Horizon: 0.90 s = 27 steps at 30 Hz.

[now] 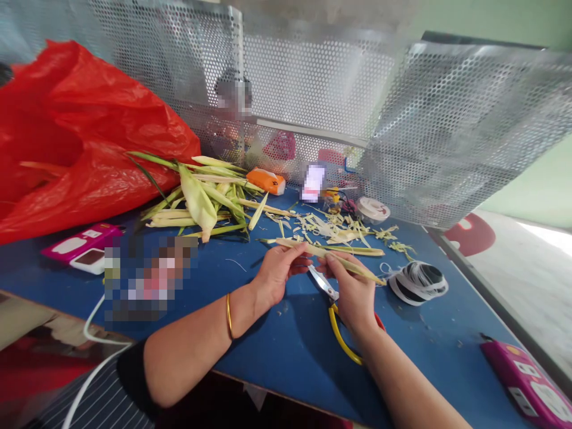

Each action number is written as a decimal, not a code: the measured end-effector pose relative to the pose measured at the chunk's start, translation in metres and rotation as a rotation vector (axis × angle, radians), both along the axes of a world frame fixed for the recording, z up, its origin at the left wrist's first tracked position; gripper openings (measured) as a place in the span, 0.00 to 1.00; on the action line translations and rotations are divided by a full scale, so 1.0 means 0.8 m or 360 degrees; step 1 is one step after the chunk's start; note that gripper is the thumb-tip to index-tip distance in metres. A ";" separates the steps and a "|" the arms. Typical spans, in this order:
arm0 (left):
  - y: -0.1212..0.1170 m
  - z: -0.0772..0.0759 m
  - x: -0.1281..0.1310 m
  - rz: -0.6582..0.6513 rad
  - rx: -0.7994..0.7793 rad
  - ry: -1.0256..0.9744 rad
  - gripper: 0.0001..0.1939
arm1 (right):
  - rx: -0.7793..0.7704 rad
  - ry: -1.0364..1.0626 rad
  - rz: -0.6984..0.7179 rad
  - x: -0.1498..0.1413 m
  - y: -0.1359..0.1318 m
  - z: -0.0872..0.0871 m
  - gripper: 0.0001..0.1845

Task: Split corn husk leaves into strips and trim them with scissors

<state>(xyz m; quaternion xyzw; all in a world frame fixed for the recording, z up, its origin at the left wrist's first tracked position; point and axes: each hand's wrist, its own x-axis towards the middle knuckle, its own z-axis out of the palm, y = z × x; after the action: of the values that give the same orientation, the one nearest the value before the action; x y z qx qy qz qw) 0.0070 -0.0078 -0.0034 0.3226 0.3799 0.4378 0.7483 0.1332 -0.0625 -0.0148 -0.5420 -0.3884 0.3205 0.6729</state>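
Note:
My left hand and my right hand both pinch one long pale-yellow leaf strip, held level just above the blue table. The left fingers close on its left part, the right fingers on its right part. Scissors with yellow and red handles lie on the table right under my right hand, blades pointing up-left between the hands. A gold bangle circles my left wrist.
A heap of green-yellow leaves lies behind, beside a big red plastic bag. Cut scraps litter the back. A white ribbon roll, an orange box, pink devices and a perforated metal screen surround the spot.

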 end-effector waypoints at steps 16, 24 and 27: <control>0.010 0.012 -0.007 0.0237 0.0011 -0.0138 0.06 | -0.0186 -0.1957 0.0626 0.016 -0.021 0.019 0.12; 0.023 0.015 -0.016 0.0018 0.0263 0.0272 0.02 | -0.0945 -0.2433 0.0380 0.069 -0.088 -0.014 0.21; 0.019 0.012 -0.013 -0.0072 0.0303 0.0371 0.02 | -0.0957 -0.2412 0.0360 0.067 -0.088 -0.023 0.33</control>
<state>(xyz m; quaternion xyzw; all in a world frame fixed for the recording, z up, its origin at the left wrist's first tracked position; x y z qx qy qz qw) -0.0033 0.0071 0.0059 0.4492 0.4137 0.4144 0.6748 0.1865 -0.1328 -0.0334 -0.7258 -0.6872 0.0238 0.0179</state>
